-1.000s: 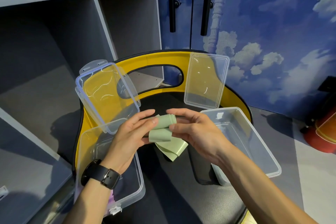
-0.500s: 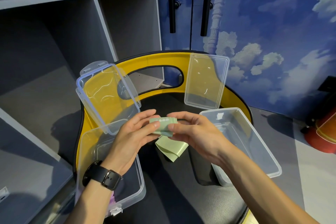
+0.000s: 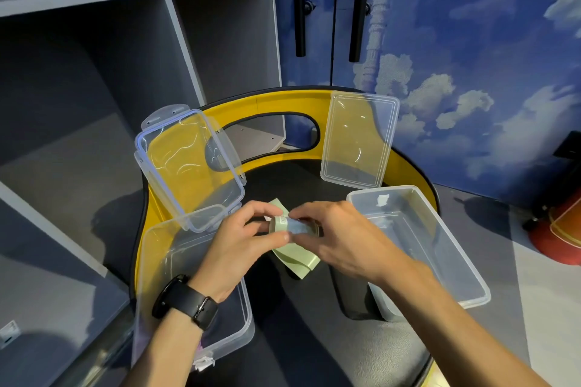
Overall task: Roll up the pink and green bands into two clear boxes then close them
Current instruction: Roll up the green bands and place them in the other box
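Both grips, my left hand [image 3: 242, 242] and right hand [image 3: 339, 239], pinch the half-rolled green band [image 3: 290, 226] above the table's [image 3: 283, 179] middle, its tail hanging loose, so I judge rolling unfinished, both clear boxes [image 3: 452, 248] open, lids [image 3: 358, 135] off.

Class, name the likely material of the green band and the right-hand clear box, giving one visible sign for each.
Green band: probably matte rubber or latex, since it rolls and folds limply. Right-hand clear box: likely glossy rigid plastic; the surface beneath shows through its walls.
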